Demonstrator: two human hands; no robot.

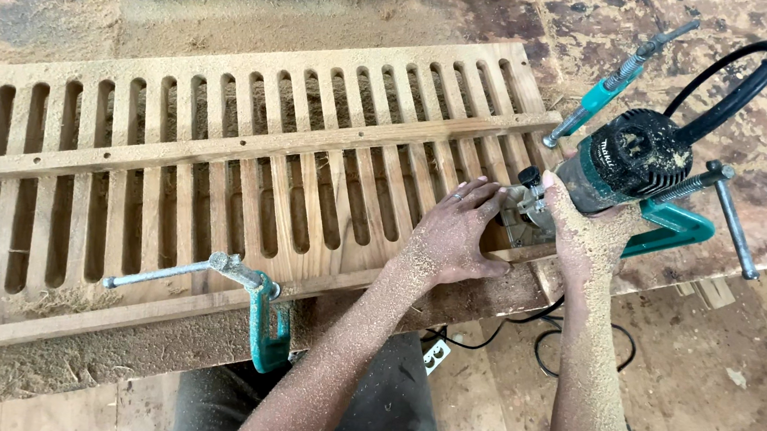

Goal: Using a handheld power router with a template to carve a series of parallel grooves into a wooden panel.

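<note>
Right hand (581, 229) grasps the teal-black electric router (631, 161); left hand (452, 237) presses flat, fingers released, on the slotted wooden panel (216, 179); better guide slowly.

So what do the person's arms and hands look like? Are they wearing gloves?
No gloves and no sleeves: both forearms are bare and dusted all over with pale sawdust. The left hand has a thin ring on one of its fingers. The right hand is coated in sawdust too, with no ring showing.

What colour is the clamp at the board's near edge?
The clamp is teal green with a grey metal screw handle; head view.
</note>
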